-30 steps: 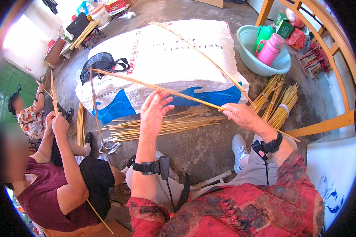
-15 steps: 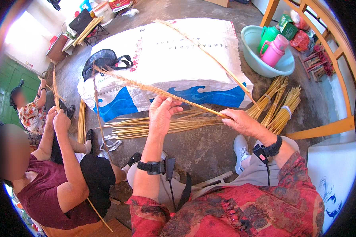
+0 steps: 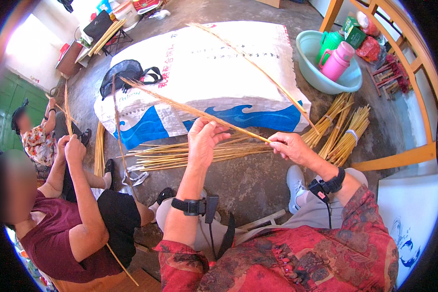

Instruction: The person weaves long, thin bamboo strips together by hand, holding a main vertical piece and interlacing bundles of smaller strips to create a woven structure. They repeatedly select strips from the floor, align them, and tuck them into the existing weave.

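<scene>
A long dried reed stalk (image 3: 180, 111) with a feathery tan head slants across in front of me. My right hand (image 3: 297, 150) pinches its thin bare end between thumb and fingers. Farther along the stalk, my left hand (image 3: 201, 142) has thumb and fingers bent round it, the palm partly turned up. The feathery head reaches out over a white woven sack (image 3: 238, 73) with blue wave shapes. Another single stalk (image 3: 258, 69) lies slantwise on the sack. Below the sack, a pile of loose stalks (image 3: 170, 157) rests on the floor, partly behind my left hand.
Tied stalk bundles (image 3: 350, 134) lie to the right, below a pale blue basin (image 3: 304, 73) holding a pink flask (image 3: 337, 62) and a green flask (image 3: 330, 43). A black bag (image 3: 121, 78) sits on the sack's left. At left, a seated person (image 3: 73, 219) holds another stalk; another person (image 3: 39, 138) sits beyond.
My right hand has shifted slightly left, and the stalk's feathery end has moved a little right. My left hand has moved slightly right, its grip looking much the same.
</scene>
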`<action>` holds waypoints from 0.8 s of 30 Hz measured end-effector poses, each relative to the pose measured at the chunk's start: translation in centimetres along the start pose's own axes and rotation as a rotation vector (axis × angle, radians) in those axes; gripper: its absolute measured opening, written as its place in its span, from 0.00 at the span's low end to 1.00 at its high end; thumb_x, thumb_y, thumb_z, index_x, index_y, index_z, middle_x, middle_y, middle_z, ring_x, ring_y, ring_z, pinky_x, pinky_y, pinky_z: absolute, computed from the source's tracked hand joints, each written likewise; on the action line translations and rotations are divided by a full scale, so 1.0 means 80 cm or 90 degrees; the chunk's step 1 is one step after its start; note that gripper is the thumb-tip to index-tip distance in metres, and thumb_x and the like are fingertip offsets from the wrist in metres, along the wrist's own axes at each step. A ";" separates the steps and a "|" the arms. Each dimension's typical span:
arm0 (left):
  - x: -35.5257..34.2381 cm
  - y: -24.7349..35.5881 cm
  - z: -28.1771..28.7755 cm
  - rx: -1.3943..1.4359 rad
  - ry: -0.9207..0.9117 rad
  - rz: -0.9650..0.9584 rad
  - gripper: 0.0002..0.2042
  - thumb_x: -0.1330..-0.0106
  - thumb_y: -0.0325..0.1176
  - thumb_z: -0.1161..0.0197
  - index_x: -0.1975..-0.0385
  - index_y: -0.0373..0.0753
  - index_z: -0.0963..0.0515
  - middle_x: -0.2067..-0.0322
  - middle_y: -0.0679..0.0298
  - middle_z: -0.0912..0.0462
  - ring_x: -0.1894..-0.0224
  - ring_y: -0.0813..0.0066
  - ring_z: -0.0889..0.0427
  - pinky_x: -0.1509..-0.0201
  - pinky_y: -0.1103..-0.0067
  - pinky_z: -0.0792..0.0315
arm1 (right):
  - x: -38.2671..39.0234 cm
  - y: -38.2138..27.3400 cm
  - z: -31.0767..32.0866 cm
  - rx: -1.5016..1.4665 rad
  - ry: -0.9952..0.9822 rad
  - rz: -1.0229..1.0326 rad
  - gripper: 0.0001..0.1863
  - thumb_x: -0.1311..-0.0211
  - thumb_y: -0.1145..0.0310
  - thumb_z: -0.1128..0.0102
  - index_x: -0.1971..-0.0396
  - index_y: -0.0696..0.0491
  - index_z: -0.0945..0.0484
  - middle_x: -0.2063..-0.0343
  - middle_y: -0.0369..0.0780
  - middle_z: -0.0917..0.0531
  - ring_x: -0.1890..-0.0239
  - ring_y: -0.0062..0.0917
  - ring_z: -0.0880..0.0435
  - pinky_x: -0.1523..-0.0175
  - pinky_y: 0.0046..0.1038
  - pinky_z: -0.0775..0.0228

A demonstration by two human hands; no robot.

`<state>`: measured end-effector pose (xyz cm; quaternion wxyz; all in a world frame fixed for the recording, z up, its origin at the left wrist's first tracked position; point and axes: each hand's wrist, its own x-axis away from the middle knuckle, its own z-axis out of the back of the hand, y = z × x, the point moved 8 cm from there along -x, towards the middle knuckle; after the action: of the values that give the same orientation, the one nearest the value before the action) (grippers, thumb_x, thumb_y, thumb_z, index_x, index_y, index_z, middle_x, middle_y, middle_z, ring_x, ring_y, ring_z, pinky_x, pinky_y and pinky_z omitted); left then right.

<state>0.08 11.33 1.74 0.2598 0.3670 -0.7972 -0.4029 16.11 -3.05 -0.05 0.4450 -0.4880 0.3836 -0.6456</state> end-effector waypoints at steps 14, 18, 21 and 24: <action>-0.008 0.022 0.037 0.073 0.101 -0.079 0.04 0.42 0.27 0.48 0.68 0.39 0.31 0.69 0.64 0.25 0.65 0.71 0.25 0.62 0.70 0.27 | 0.003 0.004 -0.001 -0.018 -0.033 -0.039 0.10 0.44 0.63 0.48 0.68 0.54 0.25 0.84 0.31 0.28 0.87 0.10 0.34 0.83 0.14 0.42; -0.006 0.044 0.042 0.056 0.126 -0.152 0.03 0.41 0.28 0.47 0.68 0.39 0.30 0.69 0.65 0.26 0.66 0.76 0.25 0.66 0.75 0.27 | 0.006 0.000 -0.002 -0.028 -0.060 -0.053 0.11 0.43 0.63 0.49 0.67 0.54 0.25 0.85 0.31 0.28 0.88 0.10 0.34 0.83 0.13 0.43; -0.003 0.065 0.046 0.092 0.151 -0.172 0.05 0.41 0.28 0.47 0.65 0.39 0.29 0.68 0.66 0.26 0.67 0.76 0.25 0.65 0.75 0.27 | 0.011 -0.007 -0.001 -0.023 -0.092 -0.062 0.11 0.42 0.62 0.51 0.66 0.54 0.25 0.85 0.30 0.28 0.88 0.09 0.35 0.83 0.13 0.44; -0.008 0.070 0.053 0.078 0.116 -0.159 0.07 0.41 0.28 0.46 0.63 0.41 0.28 0.68 0.67 0.25 0.66 0.76 0.25 0.65 0.75 0.27 | 0.015 -0.002 0.001 -0.029 -0.124 -0.079 0.12 0.40 0.62 0.54 0.65 0.54 0.26 0.86 0.30 0.29 0.89 0.09 0.37 0.83 0.12 0.46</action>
<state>-4.68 15.99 4.03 0.2561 0.5132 -0.7418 -0.3474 16.04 -4.10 0.48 0.4281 -0.5810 0.3221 -0.6127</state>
